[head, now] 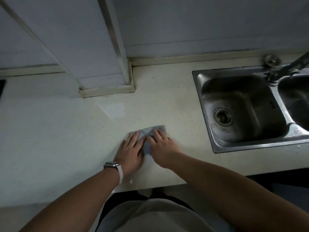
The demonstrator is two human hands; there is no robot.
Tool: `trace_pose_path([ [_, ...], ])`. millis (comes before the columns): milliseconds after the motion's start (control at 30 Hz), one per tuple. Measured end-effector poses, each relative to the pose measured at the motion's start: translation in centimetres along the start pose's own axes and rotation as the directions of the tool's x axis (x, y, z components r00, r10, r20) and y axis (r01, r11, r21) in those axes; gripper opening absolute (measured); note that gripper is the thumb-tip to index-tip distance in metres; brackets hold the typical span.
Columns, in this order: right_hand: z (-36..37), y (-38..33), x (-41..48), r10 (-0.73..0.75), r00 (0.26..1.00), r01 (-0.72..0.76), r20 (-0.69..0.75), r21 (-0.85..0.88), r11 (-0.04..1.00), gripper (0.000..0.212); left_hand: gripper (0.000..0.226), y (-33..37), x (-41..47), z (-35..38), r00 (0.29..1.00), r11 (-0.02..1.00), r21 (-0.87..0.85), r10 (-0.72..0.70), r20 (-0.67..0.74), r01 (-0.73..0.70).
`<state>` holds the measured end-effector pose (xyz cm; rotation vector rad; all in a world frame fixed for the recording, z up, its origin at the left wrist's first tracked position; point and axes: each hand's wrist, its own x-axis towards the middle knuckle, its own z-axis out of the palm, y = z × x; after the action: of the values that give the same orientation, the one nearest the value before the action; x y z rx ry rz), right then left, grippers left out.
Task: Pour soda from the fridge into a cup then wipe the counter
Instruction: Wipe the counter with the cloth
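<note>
A grey-blue cloth (pixel 147 133) lies flat on the pale counter (pixel 66 131), near its front edge. My left hand (pixel 132 148), with a watch on the wrist, presses on the cloth's left part with straight fingers. Beside it, my right hand (pixel 161 144) presses on the right part, fingers spread flat. Most of the cloth is hidden under the two hands. No cup or soda is in view.
A steel double sink (pixel 207 131) is set into the counter at the right, with a tap (pixel 291 66) behind it. A white boxed column (pixel 107 87) stands on the counter at the back. A damp sheen marks the counter (pixel 113 109) beyond the cloth.
</note>
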<state>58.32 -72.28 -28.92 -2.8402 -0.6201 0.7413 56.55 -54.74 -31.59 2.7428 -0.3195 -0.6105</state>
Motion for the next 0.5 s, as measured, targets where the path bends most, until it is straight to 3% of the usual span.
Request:
trace_pose_path([
  [500,1.4,2.2,-2.7,-0.124,0.992,0.126,-0.031,0.066,0.990,0.060,0.063,0.8,-3.1,1.0,0.996,0.999,0.041,0.031,-0.089,-0.027],
])
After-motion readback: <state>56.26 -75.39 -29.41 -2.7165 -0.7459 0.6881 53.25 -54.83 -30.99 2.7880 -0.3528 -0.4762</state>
